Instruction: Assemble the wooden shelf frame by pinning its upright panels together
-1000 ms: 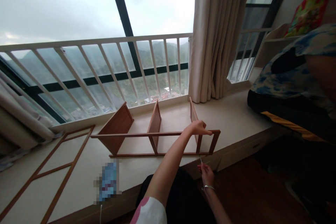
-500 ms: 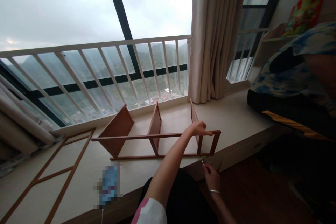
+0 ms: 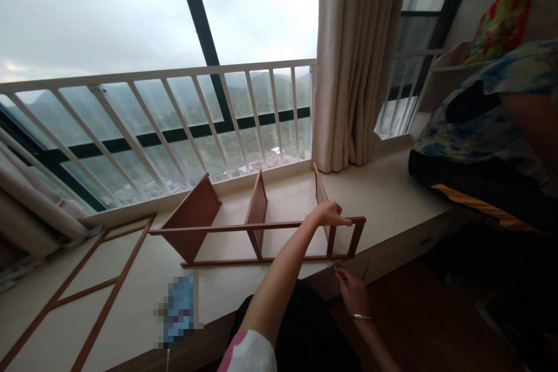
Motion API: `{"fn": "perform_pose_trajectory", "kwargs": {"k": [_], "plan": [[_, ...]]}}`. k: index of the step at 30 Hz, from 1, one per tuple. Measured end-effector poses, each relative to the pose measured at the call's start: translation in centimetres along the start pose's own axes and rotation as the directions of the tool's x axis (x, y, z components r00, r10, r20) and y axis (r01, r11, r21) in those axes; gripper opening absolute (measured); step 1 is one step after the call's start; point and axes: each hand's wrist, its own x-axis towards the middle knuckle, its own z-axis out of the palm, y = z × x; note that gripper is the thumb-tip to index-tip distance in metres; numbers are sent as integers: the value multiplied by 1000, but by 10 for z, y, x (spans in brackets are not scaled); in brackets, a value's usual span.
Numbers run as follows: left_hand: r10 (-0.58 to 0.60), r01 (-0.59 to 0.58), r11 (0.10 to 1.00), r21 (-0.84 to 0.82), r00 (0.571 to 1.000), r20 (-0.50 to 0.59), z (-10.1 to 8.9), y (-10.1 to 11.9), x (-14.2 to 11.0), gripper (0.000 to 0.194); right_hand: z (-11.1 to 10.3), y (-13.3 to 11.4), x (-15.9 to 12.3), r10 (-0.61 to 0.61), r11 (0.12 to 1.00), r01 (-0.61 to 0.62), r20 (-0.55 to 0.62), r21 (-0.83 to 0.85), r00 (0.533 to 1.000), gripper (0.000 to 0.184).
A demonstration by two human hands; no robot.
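Observation:
A brown wooden shelf frame [image 3: 226, 226] lies on its side on a pale window-seat surface, with several boards standing between its two long rails. My left hand [image 3: 328, 213] is closed over the upper rail near the right end, one finger stretched along it. Below that end, my right hand [image 3: 354, 292] pinches a thin metal rod [image 3: 334, 266], perhaps a hex key. Its tip points up at the lower rail by the cross-piece; whether it sits in a screw is too small to tell. A bracelet circles my right wrist.
Flat on the seat [image 3: 379, 186] at left lies a ladder-like wooden frame [image 3: 102, 296]. A blurred-out blue item [image 3: 179, 308] sits near the front edge. Behind are a white railing [image 3: 157, 77] and a beige curtain [image 3: 349, 70]. Another person [image 3: 475, 122] bends over at right.
My right hand has shifted slightly right and its wrist has turned, with the rod still pinched. My left hand and the shelf frame stay in place. The view has moved a little.

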Motion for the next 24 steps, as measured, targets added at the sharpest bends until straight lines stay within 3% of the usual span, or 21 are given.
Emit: {"fn": "perform_pose_trajectory", "kwargs": {"k": [3, 5, 10, 16, 20, 24], "plan": [[1, -1, 1000, 8, 1000, -10, -1, 0, -1, 46, 4, -2, 4, 132, 973, -132, 11, 187, 991, 29], [-11, 11, 1000, 14, 1000, -11, -1, 1, -2, 46, 8, -2, 6, 253, 902, -248, 33, 353, 967, 32], [-32, 32, 999, 16, 999, -2, -2, 3, -2, 47, 19, 4, 8, 487, 575, -451, 158, 682, 859, 42], [-23, 23, 1000, -1, 1000, -4, -1, 2, -2, 46, 30, 4, 8, 627, 262, -555, 298, 789, 720, 47], [-9, 9, 1000, -8, 1000, -2, -1, 1, -2, 46, 30, 0, 8, 641, 230, -572, 320, 787, 698, 48], [2, -2, 1000, -10, 1000, -12, -1, 0, -2, 46, 26, -5, 8, 602, 316, -535, 271, 783, 751, 46]]}}
